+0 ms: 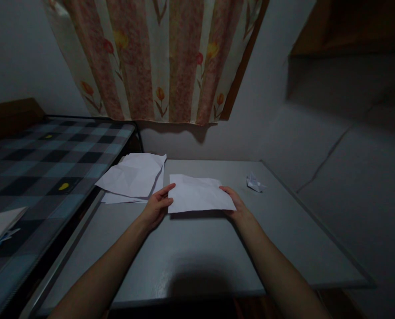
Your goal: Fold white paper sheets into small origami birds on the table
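A white, slightly creased sheet of paper (199, 194) is held just above the grey table (197, 248), near its middle. My left hand (157, 206) grips the sheet's left edge, thumb on top. My right hand (235, 204) grips its right edge, fingers partly under the paper. Both forearms reach in from the bottom of the view.
A loose pile of creased white sheets (132, 177) lies at the table's far left corner. A small folded paper figure (255, 182) sits at the far right. A checkered bed (41, 164) adjoins the table on the left; a flowered curtain (157, 57) hangs behind.
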`<state>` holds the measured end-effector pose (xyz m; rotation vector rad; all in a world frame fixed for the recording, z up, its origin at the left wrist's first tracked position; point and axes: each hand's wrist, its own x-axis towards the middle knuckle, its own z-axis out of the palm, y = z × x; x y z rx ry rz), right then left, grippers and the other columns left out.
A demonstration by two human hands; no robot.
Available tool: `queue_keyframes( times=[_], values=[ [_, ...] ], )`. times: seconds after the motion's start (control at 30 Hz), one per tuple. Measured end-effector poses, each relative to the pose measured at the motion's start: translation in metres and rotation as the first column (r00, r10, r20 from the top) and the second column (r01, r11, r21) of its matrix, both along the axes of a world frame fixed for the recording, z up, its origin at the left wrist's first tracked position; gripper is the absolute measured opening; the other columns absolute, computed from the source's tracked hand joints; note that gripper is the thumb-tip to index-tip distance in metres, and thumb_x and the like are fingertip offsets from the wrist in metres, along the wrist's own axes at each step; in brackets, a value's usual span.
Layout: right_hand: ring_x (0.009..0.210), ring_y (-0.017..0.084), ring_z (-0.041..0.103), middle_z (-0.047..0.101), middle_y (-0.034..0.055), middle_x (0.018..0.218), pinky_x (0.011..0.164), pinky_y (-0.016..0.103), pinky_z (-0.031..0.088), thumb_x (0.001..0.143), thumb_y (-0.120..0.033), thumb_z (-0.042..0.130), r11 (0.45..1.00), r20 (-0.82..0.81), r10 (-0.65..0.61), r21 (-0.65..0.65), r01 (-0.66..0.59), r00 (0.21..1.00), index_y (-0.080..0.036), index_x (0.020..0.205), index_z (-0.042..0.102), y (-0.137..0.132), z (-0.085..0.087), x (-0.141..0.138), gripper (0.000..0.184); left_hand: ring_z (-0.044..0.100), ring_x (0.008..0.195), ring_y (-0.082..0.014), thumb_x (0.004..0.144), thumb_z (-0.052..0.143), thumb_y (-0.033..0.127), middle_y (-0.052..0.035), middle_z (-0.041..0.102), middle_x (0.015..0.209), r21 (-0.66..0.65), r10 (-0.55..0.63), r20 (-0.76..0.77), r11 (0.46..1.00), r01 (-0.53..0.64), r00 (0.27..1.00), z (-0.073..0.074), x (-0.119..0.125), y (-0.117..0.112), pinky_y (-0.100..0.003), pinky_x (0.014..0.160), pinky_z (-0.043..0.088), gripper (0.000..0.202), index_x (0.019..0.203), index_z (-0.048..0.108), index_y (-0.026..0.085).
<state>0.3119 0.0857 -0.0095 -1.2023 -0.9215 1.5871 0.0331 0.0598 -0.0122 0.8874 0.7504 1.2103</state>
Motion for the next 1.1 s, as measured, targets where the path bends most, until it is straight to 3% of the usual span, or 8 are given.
queue_keyframes(
  times=[0.23,0.4,0.5,0.6,0.77,0.87,1.1],
  values=[
    [0.069,0.022,0.064,0.070,0.0071,0.082,0.063,0.033,0.052,0.066,-0.032,0.060,0.987,-0.048,-0.127,0.095,0.131,0.991,-0.017,0.090,0.060,-0.005,0.002,-0.003,0.028,0.061,0.096,-0.0196,0.054,0.082,0.022,-0.0063,0.067,0.106,0.078,0.064,-0.081,0.995,-0.057,0.995,0.000,0.001,0.000,-0.030,0.082,0.048,0.060,0.112,0.065,0.019],
    [0.062,0.019,0.061,0.068,0.0018,0.077,0.058,0.030,0.048,0.063,-0.030,0.062,0.961,-0.042,-0.211,0.174,0.216,0.976,-0.020,0.088,0.057,-0.002,0.000,-0.002,0.027,0.058,0.072,-0.0135,0.061,0.077,0.026,-0.0032,0.067,0.089,0.144,0.095,-0.298,0.988,-0.054,0.950,-0.001,0.001,-0.002,-0.026,0.067,0.046,0.049,0.109,0.067,0.019],
    [0.064,0.020,0.062,0.069,0.0017,0.078,0.060,0.032,0.049,0.066,-0.032,0.061,0.960,-0.034,-0.212,0.178,0.215,0.977,-0.021,0.090,0.057,0.001,-0.001,-0.002,0.027,0.059,0.079,-0.0160,0.066,0.073,0.028,-0.0036,0.066,0.089,0.247,0.118,-0.429,0.969,-0.009,0.896,0.004,0.001,-0.004,-0.029,0.073,0.046,0.041,0.105,0.069,0.019],
    [0.069,0.022,0.064,0.069,0.0034,0.081,0.063,0.034,0.050,0.069,-0.036,0.060,0.970,-0.047,-0.184,0.153,0.189,0.982,-0.021,0.093,0.057,0.001,0.000,-0.004,0.029,0.058,0.090,-0.0191,0.069,0.069,0.028,-0.0042,0.064,0.093,0.408,0.251,-0.506,0.913,-0.028,0.825,0.009,0.003,-0.004,-0.032,0.084,0.046,0.031,0.099,0.072,0.020],
    [0.071,0.023,0.066,0.070,0.0041,0.082,0.065,0.034,0.051,0.069,-0.036,0.064,0.973,-0.099,-0.167,0.142,0.180,0.981,-0.020,0.089,0.058,-0.002,0.004,-0.011,0.026,0.057,0.079,-0.0155,0.074,0.064,0.028,-0.0030,0.062,0.090,0.520,0.458,-0.514,0.839,-0.162,0.725,0.007,0.003,-0.001,-0.029,0.073,0.047,0.024,0.094,0.073,0.021],
    [0.073,0.023,0.066,0.070,0.0047,0.083,0.065,0.034,0.052,0.069,-0.037,0.063,0.974,-0.094,-0.162,0.142,0.174,0.982,-0.020,0.089,0.058,-0.004,0.004,-0.013,0.027,0.056,0.074,-0.0141,0.075,0.063,0.028,-0.0021,0.060,0.086,0.533,0.476,-0.509,0.829,-0.172,0.717,0.006,0.002,-0.001,-0.027,0.068,0.046,0.020,0.091,0.073,0.020],
    [0.069,0.020,0.064,0.070,0.0026,0.081,0.059,0.029,0.049,0.069,-0.033,0.064,0.979,-0.096,-0.177,0.088,0.185,0.980,-0.020,0.087,0.061,-0.004,0.000,-0.012,0.023,0.057,0.080,-0.0167,0.077,0.056,0.020,-0.0022,0.060,0.081,0.577,0.508,-0.474,0.796,-0.181,0.719,0.011,0.005,-0.003,-0.031,0.076,0.047,0.013,0.075,0.069,0.020]
  ],
)
